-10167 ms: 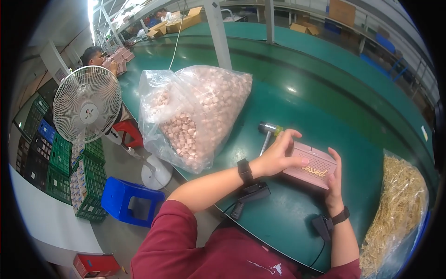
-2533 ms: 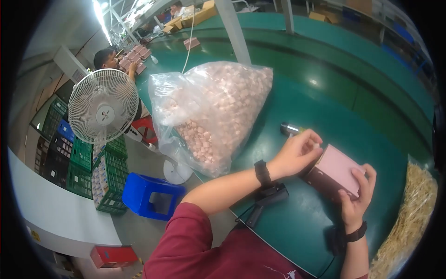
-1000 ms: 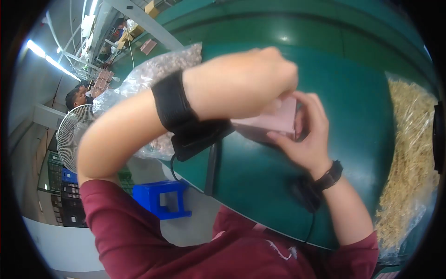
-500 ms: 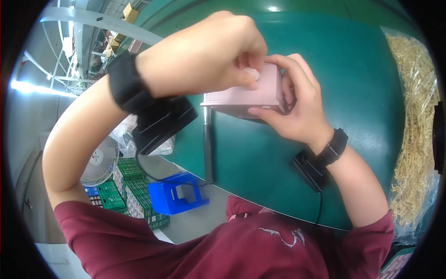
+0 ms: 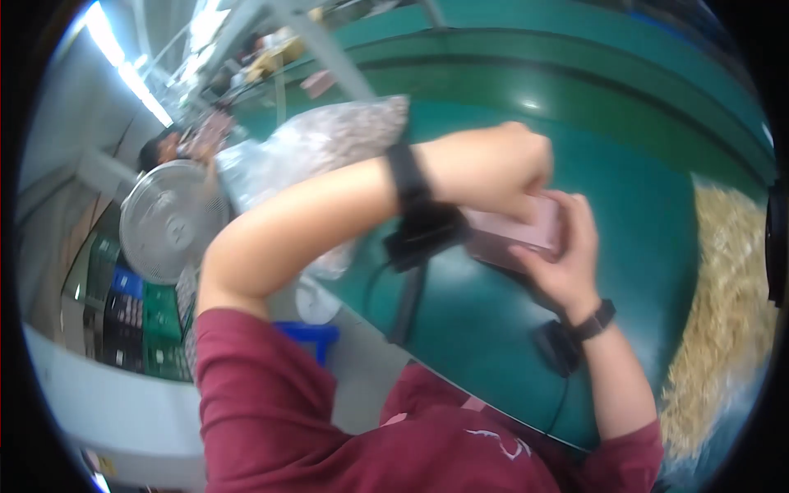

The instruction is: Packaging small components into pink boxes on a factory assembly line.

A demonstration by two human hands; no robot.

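Pink box sits right of the clear bag. Right hand has fingers grasping it; left hand curls over its top, blurred, can't tell if pinching anything.

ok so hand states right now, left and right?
Left hand: fingers curled down at the pink box; cannot tell if anything is pinched, view blurred and blocked.
Right hand: closed around the box's right end, holding it.
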